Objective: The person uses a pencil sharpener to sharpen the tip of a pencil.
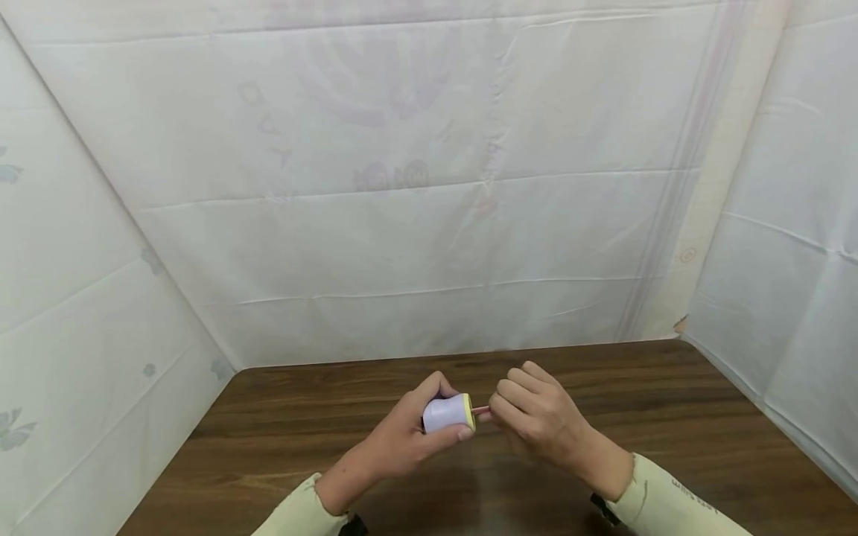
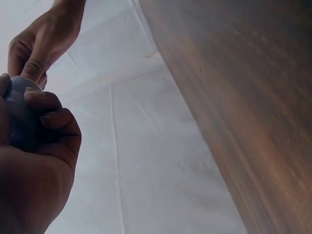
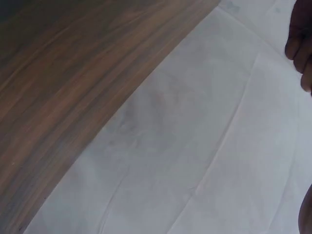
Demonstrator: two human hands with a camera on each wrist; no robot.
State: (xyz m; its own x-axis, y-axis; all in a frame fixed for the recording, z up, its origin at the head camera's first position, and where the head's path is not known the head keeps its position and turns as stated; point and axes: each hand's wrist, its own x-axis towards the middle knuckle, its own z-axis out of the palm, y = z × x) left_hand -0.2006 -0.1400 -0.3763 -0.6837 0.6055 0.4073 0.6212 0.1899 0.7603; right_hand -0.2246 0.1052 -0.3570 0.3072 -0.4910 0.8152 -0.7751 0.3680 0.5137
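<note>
In the head view my left hand (image 1: 402, 435) grips a small lilac cylinder (image 1: 444, 414) with a yellow rim, tilted sideways above the table. Thumb and fingers wrap round its sides, and its rimmed end faces right. Between my right hand (image 1: 539, 417) and that end runs a thin reddish pencil-like stick (image 1: 480, 410), pinched in the curled right fingers. Its left tip is hidden at the rim. The left wrist view has the cylinder (image 2: 20, 109) in my left hand (image 2: 39, 170), with my right hand (image 2: 46, 44) close beyond it. In the right wrist view only curled fingers (image 3: 300, 53) show at the edge.
A dark brown wooden table (image 1: 281, 417) lies under both hands. Pale printed sheeting (image 1: 402, 246) hangs behind it and along both sides. Light sleeves (image 1: 670, 499) cover the forearms, with black straps at the wrists.
</note>
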